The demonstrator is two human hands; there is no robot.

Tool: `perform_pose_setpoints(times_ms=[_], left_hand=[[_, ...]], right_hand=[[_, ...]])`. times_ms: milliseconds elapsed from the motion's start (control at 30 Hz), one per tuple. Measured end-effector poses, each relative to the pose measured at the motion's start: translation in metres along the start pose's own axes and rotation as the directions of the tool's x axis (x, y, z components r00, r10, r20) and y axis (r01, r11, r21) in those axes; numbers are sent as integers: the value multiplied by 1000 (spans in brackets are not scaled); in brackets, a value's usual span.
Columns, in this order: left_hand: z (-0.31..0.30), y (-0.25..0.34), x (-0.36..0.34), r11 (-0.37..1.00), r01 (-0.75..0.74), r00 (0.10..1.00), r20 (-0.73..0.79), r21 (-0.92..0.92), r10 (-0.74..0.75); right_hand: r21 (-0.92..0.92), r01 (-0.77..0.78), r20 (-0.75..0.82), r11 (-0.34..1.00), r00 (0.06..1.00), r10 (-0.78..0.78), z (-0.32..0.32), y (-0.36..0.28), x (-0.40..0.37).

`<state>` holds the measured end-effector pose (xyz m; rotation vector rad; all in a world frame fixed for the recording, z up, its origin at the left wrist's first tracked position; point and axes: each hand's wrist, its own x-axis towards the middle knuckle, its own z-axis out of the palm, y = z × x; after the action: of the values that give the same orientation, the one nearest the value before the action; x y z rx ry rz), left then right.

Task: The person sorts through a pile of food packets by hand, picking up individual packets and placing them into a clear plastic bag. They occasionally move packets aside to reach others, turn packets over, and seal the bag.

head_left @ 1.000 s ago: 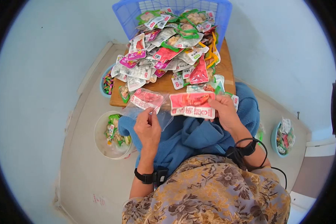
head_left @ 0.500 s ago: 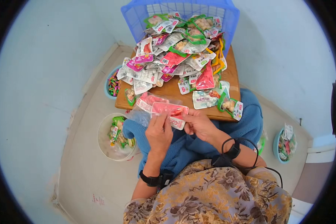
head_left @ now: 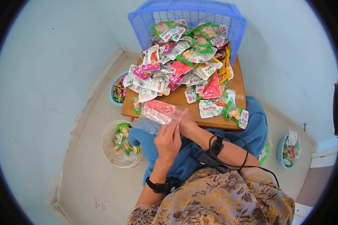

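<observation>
A clear plastic bag (head_left: pixel 148 125) with red-and-white packets (head_left: pixel 159 111) in it lies over the near left edge of the wooden table. My left hand (head_left: pixel 168 141) pinches the bag's edge, fingers closed. My right hand (head_left: pixel 186 124) reaches to the bag's opening beside the packets; its fingertips are partly hidden by the clear film and my left hand. Beyond my hands a heap of snack packets (head_left: pixel 180 63) covers much of the table, spilling from a blue plastic basket (head_left: pixel 236 37) tipped on its side.
Left of the table, a blue basin (head_left: pixel 112 95) holds small colourful pieces. Below it is a white bucket (head_left: pixel 109 150) with green packets. At the right, a light-blue basin (head_left: pixel 280 152) holds packets. A blue cloth (head_left: pixel 257 123) covers my lap under the table edge (head_left: pixel 214 122).
My right hand has moved left and forward to the bag's opening. The red packet held between my hands is now with the other inside the bag. The view has shifted slightly.
</observation>
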<state>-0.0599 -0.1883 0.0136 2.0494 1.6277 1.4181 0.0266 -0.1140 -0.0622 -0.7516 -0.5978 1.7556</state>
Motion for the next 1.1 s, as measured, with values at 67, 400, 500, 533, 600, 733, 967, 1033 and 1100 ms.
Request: perform_pose_setpoints(times_ms=[67, 400, 500, 533, 600, 733, 967, 1033, 1100], left_hand=[[2, -2, -1, 1000, 2, 1000, -5, 3, -2], [8, -1, 4, 999, -31, 999, -27, -25, 30], [8, 4, 4, 999, -25, 1000, -6, -22, 24], [9, 3, 5, 999, -28, 1000, -2, -23, 28], [12, 2, 5, 997, -68, 997, -30, -43, 67], [13, 6, 2, 1000, -14, 1000, 11, -7, 15], [11, 3, 1, 998, 63, 998, -28, -14, -63], [10, 2, 1, 997, 75, 997, -32, -16, -75], [10, 2, 1, 996, 90, 995, -49, -16, -91]], right_hand=[[-19, 10, -11, 1000, 1000, -10, -6, 6, 6], [-115, -1, -112, 993, 994, -12, 5, -6, 2], [-133, 24, -164, 991, 985, -46, 5, -2, 6], [-325, 134, -81, 936, 982, -169, -2, 4, 12], [-466, 191, -67, 864, 966, -250, -23, 31, 39], [-480, 119, -200, 869, 950, -240, 1, 6, 25], [-671, 321, 88, 668, 929, -359, 7, -43, -14], [-629, 219, -24, 746, 954, -300, 7, -55, -29], [-574, 115, -130, 811, 965, -229, -3, -63, -39]])
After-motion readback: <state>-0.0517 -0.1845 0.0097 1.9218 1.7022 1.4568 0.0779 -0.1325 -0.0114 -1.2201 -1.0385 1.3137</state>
